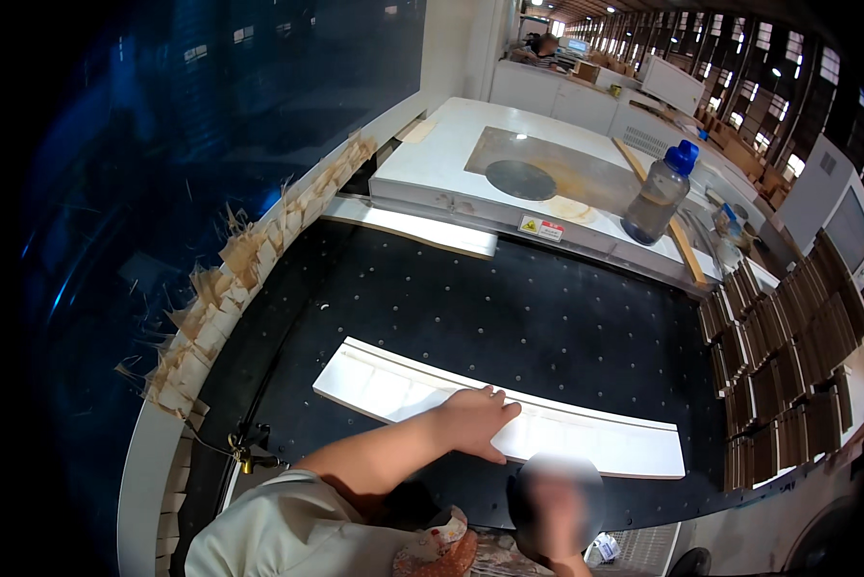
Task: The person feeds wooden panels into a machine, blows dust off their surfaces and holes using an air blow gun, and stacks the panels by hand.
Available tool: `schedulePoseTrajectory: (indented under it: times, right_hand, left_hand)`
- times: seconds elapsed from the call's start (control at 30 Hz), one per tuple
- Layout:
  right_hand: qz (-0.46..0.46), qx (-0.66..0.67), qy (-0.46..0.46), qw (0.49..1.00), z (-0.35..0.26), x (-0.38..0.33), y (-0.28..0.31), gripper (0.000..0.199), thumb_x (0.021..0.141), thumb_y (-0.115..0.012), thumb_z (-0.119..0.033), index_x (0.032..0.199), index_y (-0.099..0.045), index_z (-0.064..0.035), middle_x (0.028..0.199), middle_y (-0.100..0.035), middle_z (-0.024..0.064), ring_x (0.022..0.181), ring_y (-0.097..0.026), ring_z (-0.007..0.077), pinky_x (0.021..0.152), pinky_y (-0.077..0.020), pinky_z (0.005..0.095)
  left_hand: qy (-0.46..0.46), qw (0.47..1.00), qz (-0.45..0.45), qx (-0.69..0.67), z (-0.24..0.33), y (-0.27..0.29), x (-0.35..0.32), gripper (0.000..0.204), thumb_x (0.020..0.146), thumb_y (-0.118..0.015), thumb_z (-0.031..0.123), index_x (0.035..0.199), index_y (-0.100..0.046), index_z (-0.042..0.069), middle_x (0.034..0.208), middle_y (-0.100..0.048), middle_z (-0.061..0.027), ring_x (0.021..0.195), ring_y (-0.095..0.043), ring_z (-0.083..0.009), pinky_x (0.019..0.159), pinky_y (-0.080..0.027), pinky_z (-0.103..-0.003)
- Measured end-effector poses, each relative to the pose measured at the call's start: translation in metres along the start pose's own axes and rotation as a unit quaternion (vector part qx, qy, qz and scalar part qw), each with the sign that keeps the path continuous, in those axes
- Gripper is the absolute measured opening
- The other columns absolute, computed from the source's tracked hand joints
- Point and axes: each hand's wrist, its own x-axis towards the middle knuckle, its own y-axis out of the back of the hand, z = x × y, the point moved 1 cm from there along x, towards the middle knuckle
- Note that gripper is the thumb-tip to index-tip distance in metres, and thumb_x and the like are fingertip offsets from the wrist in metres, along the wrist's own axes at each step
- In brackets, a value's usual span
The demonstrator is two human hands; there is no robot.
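A long white board [595,438] with a slight curve and a raised strip along its far edge lies across the black perforated table [432,298]. My left hand [478,421] grips its middle from above, fingers toward the far strip and thumb at the near edge. Close to the board's near edge, my right hand [555,510] is heavily blurred. A dark rounded shape surrounds it, and I cannot make out its fingers or anything in them.
Behind the black table is a white worktop [422,159] with a blue-capped bottle [659,197] and a wooden strip [684,245]. Another white board [432,231] lies by its front edge. Stacked brown strips [788,356] stand right; torn, pale edging [230,279] lines the left. A person [544,48] sits far back.
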Motion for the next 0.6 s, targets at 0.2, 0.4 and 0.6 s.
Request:
schedulePoseTrajectory:
  times: [0.2,0.4,0.6]
  right_hand:
    - [-0.053,0.490,-0.212,0.844,0.012,0.019,-0.017,0.039,0.092,-0.054,-0.019,0.123,-0.043,0.0010,0.110,-0.058,0.0171,0.102,-0.057,0.0295,0.088,-0.0458,0.0390]
    - [-0.074,-0.109,0.129,0.983,-0.023,0.049,-0.035,0.030,0.086,-0.059,-0.021,0.109,-0.056,-0.0024,0.096,-0.060,0.0128,0.088,-0.057,0.0271,0.075,-0.0469,0.0393]
    - [0.051,-0.172,0.178,0.968,0.021,0.060,-0.026,0.034,0.079,-0.068,-0.021,0.105,-0.057,-0.0021,0.085,-0.062,0.0122,0.072,-0.059,0.0242,0.064,-0.0494,0.0340]
  left_hand:
    - [-0.009,0.994,-0.083,-0.070,-0.007,0.017,0.014,0.062,0.066,-0.074,0.046,0.103,-0.052,0.001,0.094,-0.062,-0.0206,0.092,-0.060,-0.0366,0.077,-0.050,-0.040]
    - [-0.001,0.997,-0.063,-0.034,0.001,0.013,0.010,0.054,0.067,-0.072,0.037,0.104,-0.052,0.002,0.102,-0.061,-0.0207,0.094,-0.060,-0.0365,0.081,-0.049,-0.042]
    - [-0.104,0.958,0.266,-0.032,-0.005,0.037,-0.037,0.047,0.072,-0.068,0.022,0.113,-0.056,0.004,0.124,-0.052,-0.0187,0.120,-0.048,-0.0345,0.097,-0.041,-0.044]
